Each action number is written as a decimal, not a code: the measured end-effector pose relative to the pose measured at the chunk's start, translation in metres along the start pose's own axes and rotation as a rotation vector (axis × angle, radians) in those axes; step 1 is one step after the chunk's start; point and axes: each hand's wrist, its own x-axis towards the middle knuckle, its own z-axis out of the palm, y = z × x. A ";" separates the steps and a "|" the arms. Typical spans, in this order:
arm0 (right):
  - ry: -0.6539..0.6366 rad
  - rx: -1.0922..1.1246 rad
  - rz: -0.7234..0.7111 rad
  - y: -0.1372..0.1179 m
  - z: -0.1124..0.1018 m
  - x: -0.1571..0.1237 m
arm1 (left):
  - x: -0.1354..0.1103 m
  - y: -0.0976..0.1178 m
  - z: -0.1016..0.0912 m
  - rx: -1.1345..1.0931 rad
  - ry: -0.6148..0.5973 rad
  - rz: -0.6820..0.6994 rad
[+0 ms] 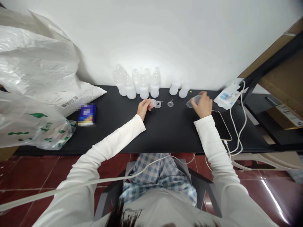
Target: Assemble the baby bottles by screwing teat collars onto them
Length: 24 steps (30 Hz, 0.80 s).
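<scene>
My left hand [144,108] pinches a small clear plastic bottle part [154,103] just above the black table. A clear ring shows at the front of that part. To its right a small clear disc with a thin stem [170,103] lies on the tabletop. Farther right, my right hand [204,105] is closed around a clear, cup-like plastic cap [192,101], slightly blurred. Several white bottles with clear domed caps [143,88] stand along the wall. Two more white bottles [174,88] without visible domes stand to the right of that group.
White plastic bags [38,69] fill the left side. A blue packet [86,114] lies beside them. At right are a tablet [221,126], a white-and-blue box [227,96] and looping white cables [243,116]. Another cable [106,179] crosses over my lap.
</scene>
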 end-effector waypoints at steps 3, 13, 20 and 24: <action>-0.161 -0.041 -0.005 -0.001 0.012 -0.004 | 0.000 0.001 0.000 0.010 -0.019 -0.001; -0.029 0.295 -0.449 -0.078 0.008 -0.031 | -0.008 0.001 0.005 0.249 -0.128 0.225; -0.099 0.978 -0.427 -0.127 0.045 -0.044 | -0.008 -0.010 0.009 0.136 -0.302 0.243; -0.165 1.109 -0.390 -0.125 0.047 -0.044 | -0.006 -0.012 0.006 0.156 -0.274 0.240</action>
